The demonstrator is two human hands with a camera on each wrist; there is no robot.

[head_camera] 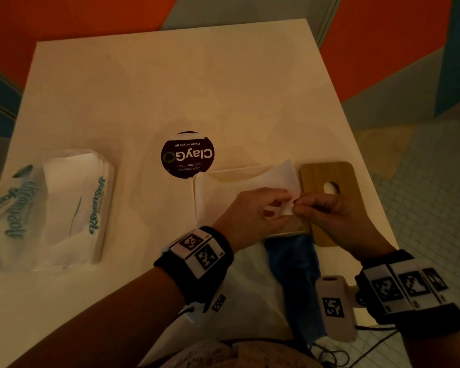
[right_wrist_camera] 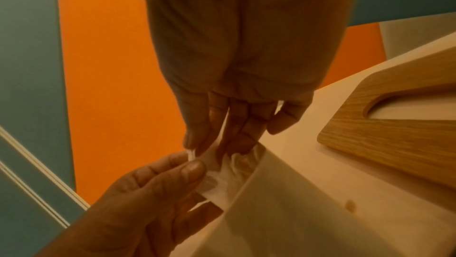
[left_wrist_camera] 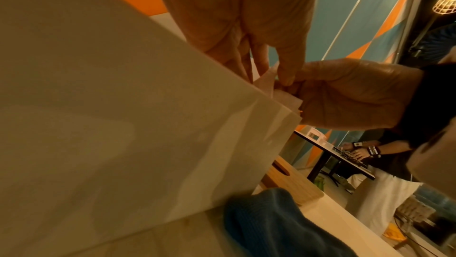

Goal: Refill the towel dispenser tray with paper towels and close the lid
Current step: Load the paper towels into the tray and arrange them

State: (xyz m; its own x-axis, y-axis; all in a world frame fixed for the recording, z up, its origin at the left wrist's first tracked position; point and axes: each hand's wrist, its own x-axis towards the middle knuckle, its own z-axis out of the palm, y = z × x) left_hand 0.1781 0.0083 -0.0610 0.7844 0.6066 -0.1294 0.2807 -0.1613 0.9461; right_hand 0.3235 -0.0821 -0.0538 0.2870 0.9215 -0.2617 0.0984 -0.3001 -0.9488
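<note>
Left hand [head_camera: 252, 213]: thumb and fingers pinch the near corner of a paper towel [head_camera: 282, 179] above the tray's right end.
Right hand [head_camera: 327, 211]: fingertips pinch the same corner, meeting the left hand; the two hands touch at the towel.
Paper towel: top sheet of the white stack in the tray, one corner lifted and folded up toward the lid.
Dispenser tray [head_camera: 199, 197]: white, open, on the table [head_camera: 197, 88] near its front edge, filled with towels.
Lid [head_camera: 327, 179]: wooden, with an oval slot, lying flat on the table just right of the tray, off the tray.
Towel pack [head_camera: 61, 205]: opened plastic wrapper with white towels, well apart at the table's left.
Sticker [head_camera: 187, 154]: dark round label on the table, just behind the tray's left corner.
Left wrist view only: the tray's white side wall [left_wrist_camera: 148, 134] close up; a second person [left_wrist_camera: 385, 152] at another table behind.
Right wrist view only: crumpled towel [right_wrist_camera: 222, 177] between the fingers [right_wrist_camera: 195, 167]; a small brown spot [right_wrist_camera: 350, 204] on the table.
</note>
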